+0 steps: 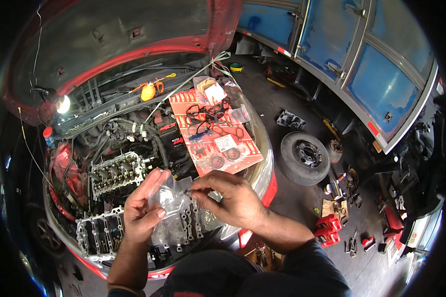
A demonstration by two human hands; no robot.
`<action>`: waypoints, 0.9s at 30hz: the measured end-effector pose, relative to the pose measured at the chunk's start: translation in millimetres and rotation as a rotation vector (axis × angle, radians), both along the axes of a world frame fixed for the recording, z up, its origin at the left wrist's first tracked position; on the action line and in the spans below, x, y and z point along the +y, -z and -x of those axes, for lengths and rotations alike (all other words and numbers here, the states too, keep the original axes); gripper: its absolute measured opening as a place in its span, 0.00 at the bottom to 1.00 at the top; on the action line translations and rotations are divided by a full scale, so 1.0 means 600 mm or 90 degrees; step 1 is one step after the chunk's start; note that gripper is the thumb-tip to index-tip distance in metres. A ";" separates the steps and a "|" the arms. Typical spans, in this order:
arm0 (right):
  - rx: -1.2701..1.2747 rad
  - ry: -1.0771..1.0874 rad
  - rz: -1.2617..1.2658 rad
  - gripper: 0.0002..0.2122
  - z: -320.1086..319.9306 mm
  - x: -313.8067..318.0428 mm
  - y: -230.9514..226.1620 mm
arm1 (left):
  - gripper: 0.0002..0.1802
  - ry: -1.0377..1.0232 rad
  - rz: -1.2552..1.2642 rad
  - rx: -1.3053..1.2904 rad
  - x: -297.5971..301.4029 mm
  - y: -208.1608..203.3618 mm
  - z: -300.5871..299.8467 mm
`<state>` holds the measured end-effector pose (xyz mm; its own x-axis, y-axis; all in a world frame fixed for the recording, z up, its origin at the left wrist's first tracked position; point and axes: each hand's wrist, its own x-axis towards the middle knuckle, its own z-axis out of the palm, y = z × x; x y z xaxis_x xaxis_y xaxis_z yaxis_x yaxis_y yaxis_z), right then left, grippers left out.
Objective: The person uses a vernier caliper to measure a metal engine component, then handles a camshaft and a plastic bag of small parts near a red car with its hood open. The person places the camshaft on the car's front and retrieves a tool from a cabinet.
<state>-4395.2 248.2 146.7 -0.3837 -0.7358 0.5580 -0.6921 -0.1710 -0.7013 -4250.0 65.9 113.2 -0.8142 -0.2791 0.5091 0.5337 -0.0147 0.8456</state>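
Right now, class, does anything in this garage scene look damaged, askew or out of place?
Yes: the blue panel at upper right has patchy, uneven paint. A wheel lies loose on the floor with a metal part near it, like clutter.

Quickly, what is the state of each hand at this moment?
Left hand: open, clear plastic bag against it.
Right hand: closed, pinching near the bag; what it holds is unclear.
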 end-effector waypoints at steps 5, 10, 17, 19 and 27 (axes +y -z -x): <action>-0.071 -0.052 0.022 0.09 0.010 -0.010 0.018 | 0.44 0.029 -0.107 0.006 0.004 0.003 0.005; -0.172 -0.187 0.025 0.10 0.019 -0.009 0.025 | 0.44 -0.019 -0.007 0.002 0.001 0.006 0.005; -0.074 -0.213 0.002 0.13 0.022 -0.025 0.041 | 0.44 -0.024 -0.021 0.041 0.001 0.028 0.012; -0.072 -0.227 0.013 0.15 0.024 -0.028 0.042 | 0.44 -0.016 -0.016 0.094 -0.003 0.035 0.018; -0.193 -0.234 -0.014 0.11 0.048 -0.050 0.040 | 0.42 -0.020 -0.021 0.161 -0.026 0.052 0.047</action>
